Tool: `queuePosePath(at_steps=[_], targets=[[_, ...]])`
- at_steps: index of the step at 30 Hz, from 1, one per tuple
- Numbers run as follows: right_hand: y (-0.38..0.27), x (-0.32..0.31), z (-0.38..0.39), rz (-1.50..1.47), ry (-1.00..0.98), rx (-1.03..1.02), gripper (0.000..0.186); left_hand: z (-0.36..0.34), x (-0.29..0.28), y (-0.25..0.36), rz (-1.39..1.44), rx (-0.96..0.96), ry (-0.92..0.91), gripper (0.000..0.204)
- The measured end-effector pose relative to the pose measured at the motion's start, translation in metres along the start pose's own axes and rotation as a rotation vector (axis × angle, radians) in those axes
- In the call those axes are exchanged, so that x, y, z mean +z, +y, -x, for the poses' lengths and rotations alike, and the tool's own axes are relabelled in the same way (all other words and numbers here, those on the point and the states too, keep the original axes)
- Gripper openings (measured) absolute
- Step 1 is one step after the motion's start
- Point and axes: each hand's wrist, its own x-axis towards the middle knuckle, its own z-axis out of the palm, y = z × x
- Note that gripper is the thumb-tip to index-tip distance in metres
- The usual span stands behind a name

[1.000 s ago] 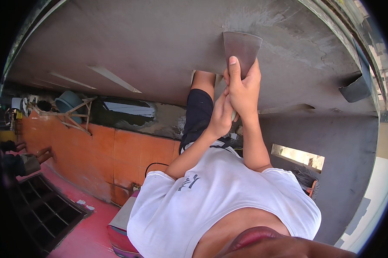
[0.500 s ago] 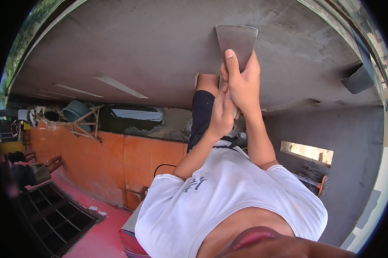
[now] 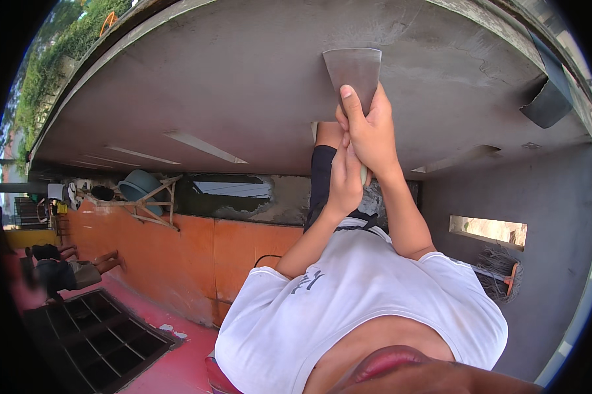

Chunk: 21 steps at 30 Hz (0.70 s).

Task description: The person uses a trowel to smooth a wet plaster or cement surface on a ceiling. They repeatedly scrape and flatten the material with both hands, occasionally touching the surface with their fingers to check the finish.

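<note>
Both hands, right hand [image 3: 369,128] over left hand [image 3: 346,180], clench scraper [image 3: 353,72] on grey ceiling [image 3: 243,79]; keep blade flat, pressure even.

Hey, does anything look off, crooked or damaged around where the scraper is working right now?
Yes. The grey plaster surface is uneven: rough ridges and patchy smears run beside the scraper blade, which both hands, right hand and left hand, press flat against it. A dark curved piece juts out to the right.
</note>
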Motion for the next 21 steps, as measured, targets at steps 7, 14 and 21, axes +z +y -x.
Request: queuePosePath(at_steps=[7, 14, 21], targets=[[-0.019, -0.001, -0.009, 0.03, -0.034, -0.008, 0.029, -0.012, 0.007, 0.009, -0.014, 0.036, 0.005, 0.044], [0.008, -0.007, 0.0, 0.019, 0.048, -0.053, 0.027, 0.0, 0.01, -0.003, -0.03, 0.077, -0.018, 0.043], [0.0, 0.002, 0.0, -0.032, 0.005, -0.004, 0.022, -0.002, 0.0, 0.008, -0.019, 0.005, 0.015, 0.042]])
